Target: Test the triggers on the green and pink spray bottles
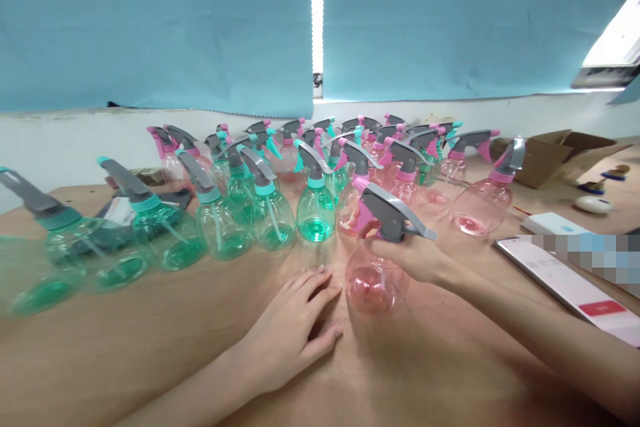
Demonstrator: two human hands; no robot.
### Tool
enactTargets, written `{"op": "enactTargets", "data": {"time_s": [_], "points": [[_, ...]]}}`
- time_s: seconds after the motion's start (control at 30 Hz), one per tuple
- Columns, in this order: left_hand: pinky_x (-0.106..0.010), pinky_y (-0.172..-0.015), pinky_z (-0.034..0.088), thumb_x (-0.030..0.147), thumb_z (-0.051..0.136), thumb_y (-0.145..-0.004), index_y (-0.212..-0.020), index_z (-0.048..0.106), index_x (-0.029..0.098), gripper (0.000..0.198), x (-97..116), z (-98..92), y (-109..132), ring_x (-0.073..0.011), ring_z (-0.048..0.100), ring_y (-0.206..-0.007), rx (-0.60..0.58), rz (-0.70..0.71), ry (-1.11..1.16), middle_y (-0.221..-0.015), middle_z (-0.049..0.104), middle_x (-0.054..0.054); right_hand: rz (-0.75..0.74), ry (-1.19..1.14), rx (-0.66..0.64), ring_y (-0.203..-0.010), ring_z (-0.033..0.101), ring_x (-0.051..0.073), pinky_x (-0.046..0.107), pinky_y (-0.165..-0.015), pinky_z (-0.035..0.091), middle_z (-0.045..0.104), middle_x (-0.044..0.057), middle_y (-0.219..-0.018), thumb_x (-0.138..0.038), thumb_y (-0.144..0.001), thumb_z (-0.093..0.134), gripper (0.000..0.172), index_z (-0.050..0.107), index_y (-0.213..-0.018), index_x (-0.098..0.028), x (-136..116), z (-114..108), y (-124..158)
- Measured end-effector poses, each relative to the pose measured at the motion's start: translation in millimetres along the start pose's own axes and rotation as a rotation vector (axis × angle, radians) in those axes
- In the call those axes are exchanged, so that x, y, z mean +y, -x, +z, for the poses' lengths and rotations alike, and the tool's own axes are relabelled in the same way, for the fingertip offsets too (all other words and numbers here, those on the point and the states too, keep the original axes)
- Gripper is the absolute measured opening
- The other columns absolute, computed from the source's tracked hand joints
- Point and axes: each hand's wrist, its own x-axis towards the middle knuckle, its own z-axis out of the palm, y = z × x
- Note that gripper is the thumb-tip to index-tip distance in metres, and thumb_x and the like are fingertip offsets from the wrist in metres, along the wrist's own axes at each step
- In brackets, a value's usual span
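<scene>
My right hand is wrapped round the neck of a clear pink spray bottle with a grey and pink trigger head. The bottle's base is at the tabletop; I cannot tell whether it touches. Flat on the wood, with fingers apart, my left hand lies just left of that bottle and holds nothing. Beyond my left hand stands a green spray bottle with a teal collar. More green spray bottles curve away to the left, and another pink spray bottle stands to the right.
Several more pink and green spray bottles crowd the back of the wooden table. At the right are a phone, a white box, a white mouse and an open cardboard box. Blue curtains hang behind.
</scene>
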Motion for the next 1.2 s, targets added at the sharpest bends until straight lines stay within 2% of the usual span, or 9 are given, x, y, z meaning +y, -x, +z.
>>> {"op": "enactTargets", "data": {"time_s": [0.07, 0.23, 0.33, 0.4, 0.57, 0.77, 0.97, 1.2], "points": [[-0.054, -0.109, 0.033, 0.041, 0.05, -0.094, -0.138, 0.046, 0.019, 0.05, -0.1, 0.1, 0.4, -0.0314, 0.038, -0.134, -0.004, -0.001, -0.003, -0.146, 0.044, -0.013, -0.016, -0.029, -0.009, -0.056, 0.048, 0.013, 0.026, -0.052, 0.039, 0.054, -0.004, -0.064, -0.021, -0.06, 0.049, 0.012, 0.055, -0.071, -0.024, -1.2, -0.7, 0.2], [-0.053, -0.11, 0.033, 0.042, 0.05, -0.094, -0.139, 0.045, 0.02, 0.05, -0.7, 0.5, 2.1, -0.0306, 0.037, -0.135, 0.0, -0.001, -0.015, -0.146, 0.043, -0.012, 0.021, -0.015, -0.051, -0.057, 0.049, 0.013, 0.027, -0.053, 0.04, 0.055, -0.003, -0.061, -0.022, -0.06, 0.049, 0.005, 0.053, -0.061, -0.022, 2.0, 0.7, 1.4], [-0.053, -0.11, 0.032, 0.041, 0.05, -0.094, -0.139, 0.045, 0.021, 0.049, -0.7, 0.8, 1.8, -0.0306, 0.037, -0.135, 0.005, -0.002, -0.003, -0.146, 0.044, -0.012, 0.031, -0.04, 0.013, -0.065, 0.056, 0.017, 0.029, -0.059, 0.045, 0.06, -0.002, -0.068, -0.023, -0.061, 0.05, 0.016, 0.06, -0.073, -0.024, 2.9, 3.6, 2.9], [-0.053, -0.11, 0.032, 0.042, 0.05, -0.094, -0.139, 0.045, 0.021, 0.049, -0.6, 1.2, 1.5, -0.0307, 0.037, -0.135, 0.006, 0.001, 0.005, -0.146, 0.044, -0.012, 0.032, -0.028, 0.068, -0.067, 0.057, 0.018, 0.03, -0.061, 0.047, 0.059, -0.002, -0.07, -0.024, -0.062, 0.052, 0.016, 0.061, -0.076, -0.026, 1.1, 5.0, 4.0], [-0.053, -0.11, 0.032, 0.041, 0.05, -0.094, -0.14, 0.044, 0.021, 0.05, -0.8, 1.8, 1.6, -0.0307, 0.037, -0.135, 0.007, 0.003, 0.007, -0.146, 0.043, -0.012, 0.027, 0.004, 0.083, -0.062, 0.053, 0.017, 0.029, -0.06, 0.047, 0.056, -0.002, -0.066, -0.025, -0.064, 0.053, 0.007, 0.059, -0.067, -0.026, -4.3, 5.6, 4.4], [-0.054, -0.109, 0.034, 0.04, 0.051, -0.093, -0.139, 0.045, 0.022, 0.049, -1.2, 1.2, 1.3, -0.0311, 0.039, -0.134, 0.026, 0.01, 0.007, -0.145, 0.045, -0.012, 0.029, -0.026, 0.077, -0.055, 0.047, 0.015, 0.027, -0.054, 0.045, 0.049, -0.004, -0.056, -0.022, -0.063, 0.054, 0.012, 0.06, -0.071, -0.028, -4.1, 5.6, 2.9], [-0.054, -0.109, 0.033, 0.041, 0.05, -0.093, -0.139, 0.044, 0.022, 0.05, -0.7, 1.2, 0.3, -0.0306, 0.038, -0.135, 0.012, 0.003, -0.004, -0.146, 0.044, -0.011, 0.018, -0.006, 0.076, -0.056, 0.049, 0.015, 0.027, -0.055, 0.045, 0.052, -0.003, -0.062, -0.026, -0.063, 0.052, 0.006, 0.057, -0.067, -0.026, -5.9, 5.0, 3.2], [-0.053, -0.109, 0.034, 0.041, 0.051, -0.093, -0.139, 0.045, 0.023, 0.049, -1.1, 1.1, 1.4, -0.031, 0.038, -0.134, 0.022, 0.001, 0.014, -0.145, 0.045, -0.011, 0.0, -0.054, 0.077, -0.057, 0.051, 0.015, 0.027, -0.052, 0.044, 0.055, -0.003, -0.062, -0.026, -0.061, 0.053, 0.007, 0.058, -0.066, -0.025, -1.2, 5.5, 2.1]]}}
